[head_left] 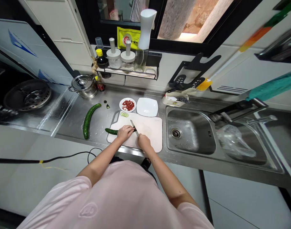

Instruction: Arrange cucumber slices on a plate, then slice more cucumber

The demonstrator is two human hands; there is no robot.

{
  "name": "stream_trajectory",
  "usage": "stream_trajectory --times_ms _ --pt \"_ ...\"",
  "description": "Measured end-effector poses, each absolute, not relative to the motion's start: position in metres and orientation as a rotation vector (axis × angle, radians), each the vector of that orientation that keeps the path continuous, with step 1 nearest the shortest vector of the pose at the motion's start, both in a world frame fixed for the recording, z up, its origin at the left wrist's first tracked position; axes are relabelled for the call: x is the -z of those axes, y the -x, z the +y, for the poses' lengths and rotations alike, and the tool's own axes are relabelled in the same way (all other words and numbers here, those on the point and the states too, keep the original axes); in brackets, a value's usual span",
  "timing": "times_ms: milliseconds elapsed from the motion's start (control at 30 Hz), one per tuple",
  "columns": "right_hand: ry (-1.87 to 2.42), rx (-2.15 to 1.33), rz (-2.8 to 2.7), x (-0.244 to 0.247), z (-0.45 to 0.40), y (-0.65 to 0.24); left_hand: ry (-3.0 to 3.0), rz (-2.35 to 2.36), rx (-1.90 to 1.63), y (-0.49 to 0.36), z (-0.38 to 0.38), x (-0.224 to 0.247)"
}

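Note:
A cucumber (111, 131) lies across the white cutting board (148, 130), its left end reaching past the board's edge. My left hand (125, 132) is closed over its right part, fingers curled on top. My right hand (144, 142) grips a knife (134, 127), whose blade slants up and left across the cucumber beside my left fingertips. Several thin cucumber slices (124, 114) lie at the board's upper left. A second, whole cucumber (89, 121) rests on the steel counter to the left, with small dark end pieces (107, 106) near its top.
Behind the board stand a plate of chopped red pieces (128, 105) and a white square dish (147, 107). The sink (191, 131) lies to the right. A lidded pot (83, 86) is at the back left, and a seasoning shelf (128, 72) hangs above the counter.

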State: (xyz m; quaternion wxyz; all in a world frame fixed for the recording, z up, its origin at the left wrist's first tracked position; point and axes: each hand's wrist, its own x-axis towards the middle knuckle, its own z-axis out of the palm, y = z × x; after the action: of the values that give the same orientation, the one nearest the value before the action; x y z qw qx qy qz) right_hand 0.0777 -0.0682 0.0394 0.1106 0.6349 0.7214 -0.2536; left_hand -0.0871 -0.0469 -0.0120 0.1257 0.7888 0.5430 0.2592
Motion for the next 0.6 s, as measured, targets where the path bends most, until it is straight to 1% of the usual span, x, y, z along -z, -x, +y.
stream_trajectory --times_ms 300,600 --pt "-1.866 0.752 2.14 -0.04 -0.053 -0.068 -2.299 1.581 -0.752 0.087 -0.047 0.009" --pt "-1.863 0.708 2.144 -0.037 -0.065 -0.076 -2.299 1.58 -0.744 0.088 -0.048 0.009"
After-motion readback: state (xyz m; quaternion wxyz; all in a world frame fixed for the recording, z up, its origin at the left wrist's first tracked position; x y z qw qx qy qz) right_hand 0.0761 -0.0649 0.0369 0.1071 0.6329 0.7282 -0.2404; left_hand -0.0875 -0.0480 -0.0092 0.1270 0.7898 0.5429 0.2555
